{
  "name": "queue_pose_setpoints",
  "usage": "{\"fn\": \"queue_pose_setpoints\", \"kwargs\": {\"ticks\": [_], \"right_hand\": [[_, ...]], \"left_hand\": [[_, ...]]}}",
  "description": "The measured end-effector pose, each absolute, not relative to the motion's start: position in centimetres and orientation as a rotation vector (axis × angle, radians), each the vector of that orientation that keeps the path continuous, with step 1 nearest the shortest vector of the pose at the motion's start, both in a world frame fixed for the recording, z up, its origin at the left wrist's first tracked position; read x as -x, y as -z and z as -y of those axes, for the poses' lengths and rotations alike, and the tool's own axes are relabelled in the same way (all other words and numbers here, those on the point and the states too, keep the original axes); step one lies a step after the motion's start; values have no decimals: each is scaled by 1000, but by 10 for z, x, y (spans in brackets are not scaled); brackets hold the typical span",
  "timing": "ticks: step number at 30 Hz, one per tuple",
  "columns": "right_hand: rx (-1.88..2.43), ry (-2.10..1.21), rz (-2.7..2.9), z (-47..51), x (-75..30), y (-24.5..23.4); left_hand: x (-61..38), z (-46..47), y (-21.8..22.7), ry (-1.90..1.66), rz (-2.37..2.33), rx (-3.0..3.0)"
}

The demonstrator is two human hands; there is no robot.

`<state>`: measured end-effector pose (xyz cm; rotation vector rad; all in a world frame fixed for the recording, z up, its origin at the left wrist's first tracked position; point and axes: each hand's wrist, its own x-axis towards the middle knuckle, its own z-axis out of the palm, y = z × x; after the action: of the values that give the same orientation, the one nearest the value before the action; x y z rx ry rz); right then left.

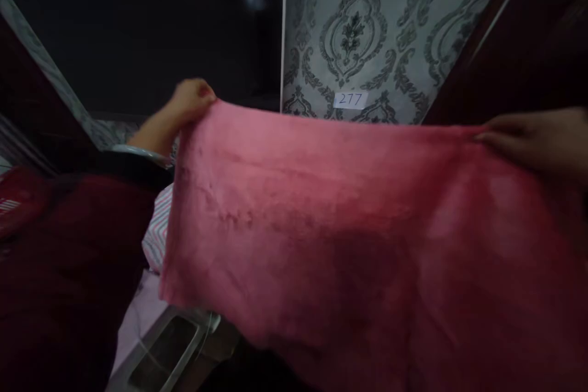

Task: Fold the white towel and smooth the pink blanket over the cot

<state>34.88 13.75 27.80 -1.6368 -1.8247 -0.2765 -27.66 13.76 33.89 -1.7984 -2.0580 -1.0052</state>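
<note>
A wide pink cloth (294, 196) hangs spread out in front of me, its upper edge stretched between both hands. At its upper left corner, my left hand (195, 98) is closed, pinching the fabric between thumb and fingers. Over on the far right, my right hand (537, 138) grips the upper edge the same way, partly cut off by the frame. The cloth sags toward the bottom and fades into shadow at lower right. Its surface has faint creases and is somewhat blurred.
Behind the cloth stands a wall with patterned wallpaper (312, 24) and a paper label (350, 99) reading 277. A large dark glossy panel (138, 30) fills the upper left. Striped fabric (158, 233) and a pale framed object (184, 343) lie below left, near dark red fabric (59, 275).
</note>
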Motion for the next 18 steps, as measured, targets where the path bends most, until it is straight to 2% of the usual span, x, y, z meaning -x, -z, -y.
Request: {"fn": "queue_pose_setpoints", "kwargs": {"ticks": [2,5,10,14,18], "right_hand": [[1770,167,1959,-164,-323,-242],[1787,22,2124,-201,-292,-161],[1848,-78,2183,-256,-288,-46],[1806,-288,2142,-271,-301,0],[1838,-393,2041,-269,-308,13]], "left_hand": [[279,-172,-295,946,2167,1844],[285,-216,-225,963,2346,1832],[289,-269,-131,958,2472,1842],[290,-296,-75,938,2571,1854],[297,-313,-46,944,2621,1925]]}}
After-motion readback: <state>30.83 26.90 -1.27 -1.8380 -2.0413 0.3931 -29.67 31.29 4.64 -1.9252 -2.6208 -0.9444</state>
